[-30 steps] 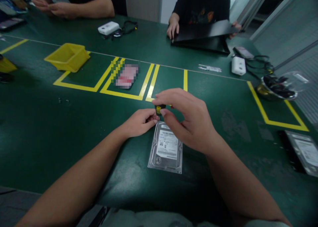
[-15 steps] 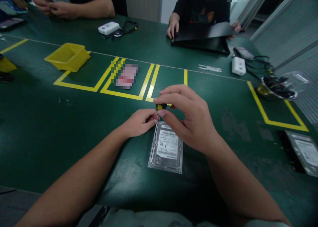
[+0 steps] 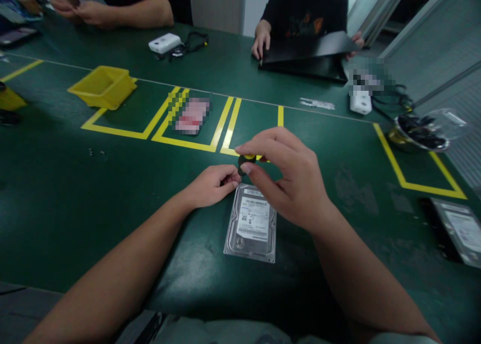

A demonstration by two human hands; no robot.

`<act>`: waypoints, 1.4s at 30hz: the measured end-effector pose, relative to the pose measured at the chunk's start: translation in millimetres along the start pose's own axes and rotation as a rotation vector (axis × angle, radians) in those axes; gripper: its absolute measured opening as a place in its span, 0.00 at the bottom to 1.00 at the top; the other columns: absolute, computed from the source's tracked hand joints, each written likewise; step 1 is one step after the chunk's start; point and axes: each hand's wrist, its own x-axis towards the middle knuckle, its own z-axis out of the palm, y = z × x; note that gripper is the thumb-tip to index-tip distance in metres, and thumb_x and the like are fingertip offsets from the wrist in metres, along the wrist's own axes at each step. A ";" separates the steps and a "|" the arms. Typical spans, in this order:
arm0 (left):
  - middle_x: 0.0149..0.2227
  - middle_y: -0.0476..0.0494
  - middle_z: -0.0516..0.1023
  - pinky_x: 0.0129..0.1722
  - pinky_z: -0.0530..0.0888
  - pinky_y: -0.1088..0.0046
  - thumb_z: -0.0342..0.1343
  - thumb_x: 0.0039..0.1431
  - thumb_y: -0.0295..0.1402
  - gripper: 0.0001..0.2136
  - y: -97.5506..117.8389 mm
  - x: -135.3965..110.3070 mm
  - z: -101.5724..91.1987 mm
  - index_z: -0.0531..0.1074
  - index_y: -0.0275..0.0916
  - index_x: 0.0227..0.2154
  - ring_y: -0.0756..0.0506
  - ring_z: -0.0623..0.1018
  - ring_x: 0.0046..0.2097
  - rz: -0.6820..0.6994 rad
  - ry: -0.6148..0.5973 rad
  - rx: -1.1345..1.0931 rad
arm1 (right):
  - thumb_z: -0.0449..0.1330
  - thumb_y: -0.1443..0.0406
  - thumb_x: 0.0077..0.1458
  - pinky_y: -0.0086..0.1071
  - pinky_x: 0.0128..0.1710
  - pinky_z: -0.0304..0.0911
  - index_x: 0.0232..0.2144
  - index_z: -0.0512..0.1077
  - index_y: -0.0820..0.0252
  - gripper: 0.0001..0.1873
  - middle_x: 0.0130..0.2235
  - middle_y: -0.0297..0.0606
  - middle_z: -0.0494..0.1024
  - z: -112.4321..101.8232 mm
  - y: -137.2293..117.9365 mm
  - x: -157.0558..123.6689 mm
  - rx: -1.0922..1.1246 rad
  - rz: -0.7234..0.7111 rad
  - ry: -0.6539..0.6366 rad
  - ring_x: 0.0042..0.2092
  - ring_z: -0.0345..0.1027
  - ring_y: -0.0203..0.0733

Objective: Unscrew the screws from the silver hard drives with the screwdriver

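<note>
A silver hard drive [image 3: 253, 218] with a white label lies flat on the green table in front of me. Over its far left corner, my right hand [image 3: 287, 178] grips a stubby black and yellow screwdriver [image 3: 246, 159] by the handle, between thumb and fingers. The screwdriver's lower end is hidden. My left hand [image 3: 215, 184] is closed at that same corner, thumb and fingertips pinched together just below the handle. What the left fingertips hold, if anything, cannot be made out.
Several tiny screws [image 3: 96, 152] lie to the left. A yellow bin [image 3: 103, 87] stands beyond, and a bowl of dark parts [image 3: 419, 133] at right. Another hard drive [image 3: 460, 228] rests near the right edge. Across the table, a co-worker holds a black panel [image 3: 306, 53]; another person's hands [image 3: 82, 10] are far left.
My right fingers have shifted round the screwdriver handle, closing more over it, and the handle has turned, showing its yellow part on top. The left hand and hard drive stay put.
</note>
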 end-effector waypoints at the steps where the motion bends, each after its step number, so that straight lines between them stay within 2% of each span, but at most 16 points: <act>1: 0.33 0.49 0.75 0.34 0.68 0.73 0.54 0.62 0.30 0.04 0.2 0.1 0.0 0.72 0.36 0.35 0.48 0.74 0.35 0.003 0.004 -0.006 | 0.56 0.70 0.61 0.37 0.46 0.67 0.46 0.74 0.61 0.12 0.43 0.42 0.76 -0.7 -0.2 0.0 0.007 0.003 -0.006 0.46 0.70 0.41; 5: 0.31 0.50 0.73 0.33 0.66 0.74 0.55 0.61 0.30 0.03 0.3 0.0 0.0 0.70 0.36 0.33 0.49 0.72 0.33 0.014 0.018 -0.023 | 0.55 0.70 0.61 0.39 0.49 0.67 0.44 0.74 0.60 0.11 0.45 0.41 0.78 -2.3 -0.8 0.1 0.025 0.021 -0.010 0.48 0.71 0.42; 11: 0.31 0.51 0.73 0.32 0.66 0.75 0.55 0.61 0.30 0.03 -0.7 -0.3 0.0 0.72 0.36 0.34 0.50 0.72 0.32 -0.001 0.009 -0.029 | 0.56 0.69 0.62 0.37 0.48 0.67 0.43 0.75 0.60 0.09 0.44 0.39 0.79 -0.9 0.1 0.2 0.010 0.005 -0.003 0.47 0.72 0.40; 20: 0.31 0.51 0.74 0.33 0.66 0.74 0.55 0.61 0.30 0.03 -2.0 0.2 0.8 0.71 0.37 0.34 0.50 0.71 0.32 0.015 0.017 -0.048 | 0.55 0.72 0.61 0.37 0.52 0.69 0.46 0.75 0.62 0.14 0.48 0.42 0.80 -1.5 1.1 -0.5 0.007 -0.009 0.017 0.51 0.73 0.40; 29: 0.31 0.51 0.73 0.33 0.67 0.73 0.54 0.61 0.29 0.03 4.2 0.5 -2.3 0.71 0.36 0.34 0.50 0.71 0.32 -0.019 -0.020 -0.090 | 0.55 0.75 0.59 0.34 0.47 0.69 0.47 0.76 0.62 0.16 0.47 0.41 0.79 -17.6 1.6 1.8 -0.087 0.024 -0.064 0.48 0.73 0.38; 42: 0.30 0.50 0.74 0.31 0.66 0.75 0.55 0.61 0.30 0.03 1.1 -0.2 -1.4 0.71 0.36 0.33 0.50 0.72 0.31 -0.001 0.008 -0.040 | 0.58 0.67 0.61 0.36 0.41 0.67 0.43 0.76 0.59 0.09 0.41 0.41 0.77 -11.7 0.5 1.8 -0.156 0.025 -0.024 0.43 0.71 0.41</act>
